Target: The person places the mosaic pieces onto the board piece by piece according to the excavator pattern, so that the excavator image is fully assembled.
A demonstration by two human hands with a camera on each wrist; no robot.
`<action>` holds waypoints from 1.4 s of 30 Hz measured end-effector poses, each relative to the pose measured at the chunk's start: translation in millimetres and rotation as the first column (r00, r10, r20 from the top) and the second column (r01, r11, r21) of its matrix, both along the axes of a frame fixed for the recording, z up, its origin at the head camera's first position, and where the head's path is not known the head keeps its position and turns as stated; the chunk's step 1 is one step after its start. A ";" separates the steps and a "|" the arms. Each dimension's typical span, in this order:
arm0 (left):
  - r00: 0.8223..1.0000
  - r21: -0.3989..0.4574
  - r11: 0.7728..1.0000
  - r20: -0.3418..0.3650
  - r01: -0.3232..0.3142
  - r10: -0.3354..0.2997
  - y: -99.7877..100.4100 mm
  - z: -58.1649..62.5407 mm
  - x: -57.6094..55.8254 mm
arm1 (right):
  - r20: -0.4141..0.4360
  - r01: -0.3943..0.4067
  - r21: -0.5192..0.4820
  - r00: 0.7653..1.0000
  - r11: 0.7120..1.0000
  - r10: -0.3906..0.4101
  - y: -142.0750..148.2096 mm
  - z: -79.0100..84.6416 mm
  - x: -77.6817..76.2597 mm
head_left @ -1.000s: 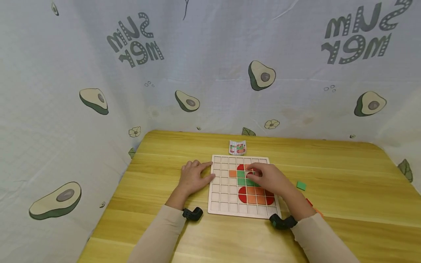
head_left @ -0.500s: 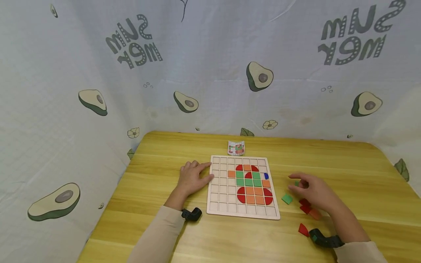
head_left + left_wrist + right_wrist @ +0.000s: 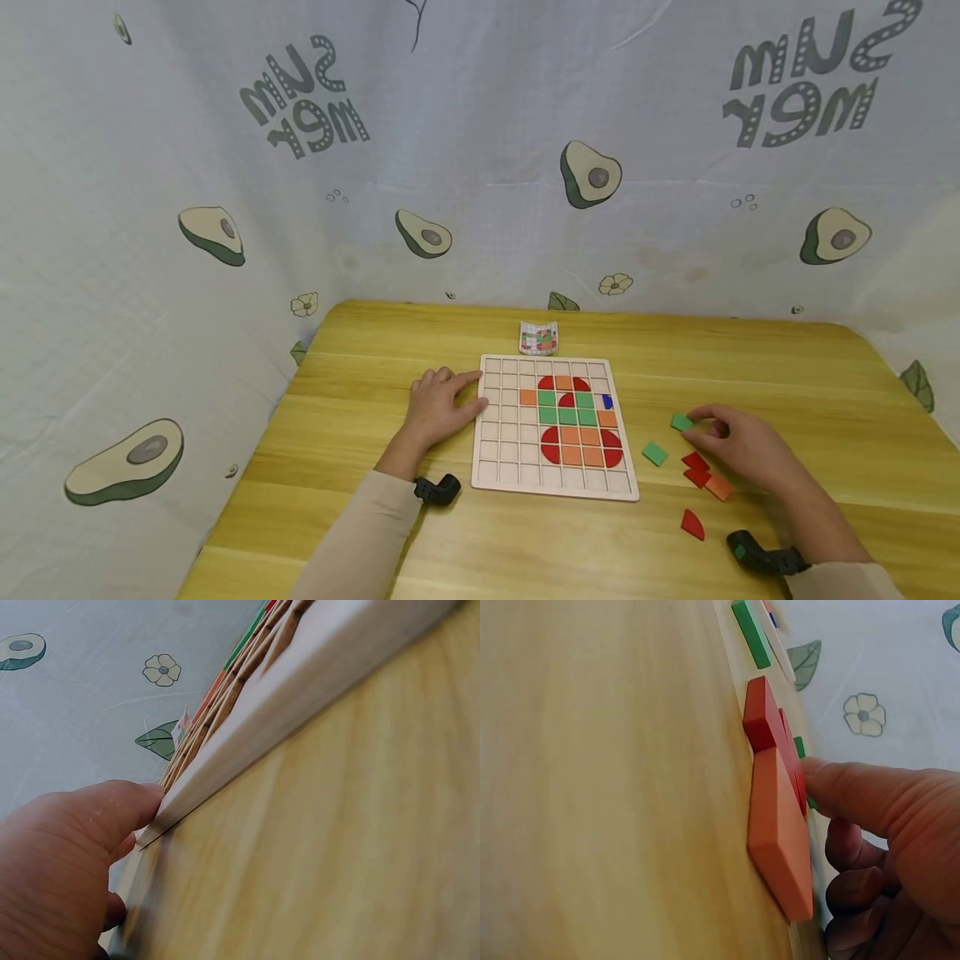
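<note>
A pale wooden grid board lies on the table, with red, orange and green tiles and one blue piece in its cells. My left hand rests at its left edge, thumb and forefinger touching the rim and spread apart. At the right, my right hand pinches a green square tile between thumb and forefinger, low over the table. Close by lie another green square tile, two red pieces, an orange tile and a red quarter-round tile. The right wrist view shows the thumb at the green tile, partly hidden.
A small curved pattern card stands just behind the board. A white curtain printed with avocados hangs along the back and left of the wooden table.
My right hand has moved from over the board to the loose tiles at the right, and its fingers have closed on a green tile. The left hand stays at the board's edge.
</note>
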State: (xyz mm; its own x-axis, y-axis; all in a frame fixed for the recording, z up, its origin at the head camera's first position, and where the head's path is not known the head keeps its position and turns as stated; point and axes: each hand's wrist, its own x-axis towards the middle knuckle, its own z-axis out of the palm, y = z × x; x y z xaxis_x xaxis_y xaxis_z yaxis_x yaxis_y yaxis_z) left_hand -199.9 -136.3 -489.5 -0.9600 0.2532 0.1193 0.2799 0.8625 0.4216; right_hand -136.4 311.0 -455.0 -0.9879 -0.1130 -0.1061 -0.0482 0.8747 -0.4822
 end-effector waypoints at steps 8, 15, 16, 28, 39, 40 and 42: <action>1.000 0.002 1.000 0.003 -0.007 0.007 0.4 -1.0 0.2 | -0.017 -0.008 0.015 1.000 1.000 0.009 -15.6 5.0 -4.7; 1.000 0.009 1.000 0.008 -0.006 0.006 0.3 0.6 0.9 | 0.030 -0.043 -0.035 0.999 0.998 0.044 -49.5 20.6 -12.5; 1.000 0.009 1.000 0.008 -0.007 0.007 0.3 0.6 0.9 | 0.029 -0.052 -0.037 0.998 0.998 0.053 -55.6 22.5 -14.0; 1.000 0.004 1.000 -0.002 0.000 0.000 0.3 0.5 0.1 | -0.006 -0.196 -0.062 0.981 0.979 0.196 -124.6 31.5 -35.6; 1.000 -0.005 1.000 -0.010 0.008 -0.008 -1.0 -1.4 -1.4 | -0.040 -0.316 -0.118 0.949 0.941 0.313 -176.5 21.1 -52.1; 1.000 -0.008 1.000 -0.011 0.009 -0.009 -1.2 -1.4 -1.3 | -0.038 -0.320 -0.119 0.947 0.940 0.318 -181.1 20.1 -53.1; 1.000 -0.012 1.000 -0.009 0.008 -0.008 -1.4 -1.6 -1.4 | -0.026 -0.320 -0.104 0.947 0.942 0.319 -189.6 17.6 -55.4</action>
State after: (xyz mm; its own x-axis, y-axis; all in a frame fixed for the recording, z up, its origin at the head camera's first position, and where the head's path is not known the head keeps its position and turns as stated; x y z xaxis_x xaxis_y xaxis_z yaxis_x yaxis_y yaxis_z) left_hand -201.3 -137.7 -491.1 -0.9568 0.2625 0.1254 0.2909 0.8650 0.4088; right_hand -191.7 121.3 -437.4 -0.8987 -0.4333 -0.0684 -0.3216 0.7568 -0.5690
